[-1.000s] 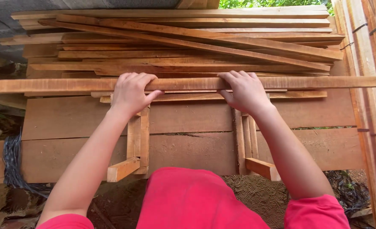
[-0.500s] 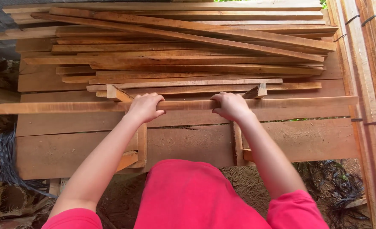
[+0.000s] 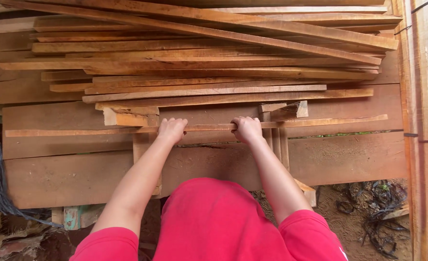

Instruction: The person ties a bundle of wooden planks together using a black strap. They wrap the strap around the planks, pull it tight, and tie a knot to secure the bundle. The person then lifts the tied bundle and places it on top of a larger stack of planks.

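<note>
- While both hands clamp one long thin wooden strip [image 3: 291, 123], it lies crosswise on the broad planks [image 3: 349, 159] of the counter, just below the loose stack of strips [image 3: 214, 72].
- Left hand [image 3: 172, 129]: grip closed over the strip, fingers curled on its top edge. Right hand [image 3: 247, 128]: grip likewise closed on the same strip, a little apart from the left.
- Strip runs well past both hands; its left end reaches toward the counter's left edge, its right end stops short of the bundled boards [image 3: 424, 130] standing at the right.
- Judgement on handling: the strip is slender and likely whippy. Hands sit close together near the middle, so the ends may sag or snag on the short offcut blocks [image 3: 127, 117] beside it; a wider hold and a level, even pull would steady it.
- Against the frame a second ago: then the strip sat higher in view, hands wider apart and flatter on it. Now it is lower on the planks, nearer the body, and more of the stack shows above it.
</note>
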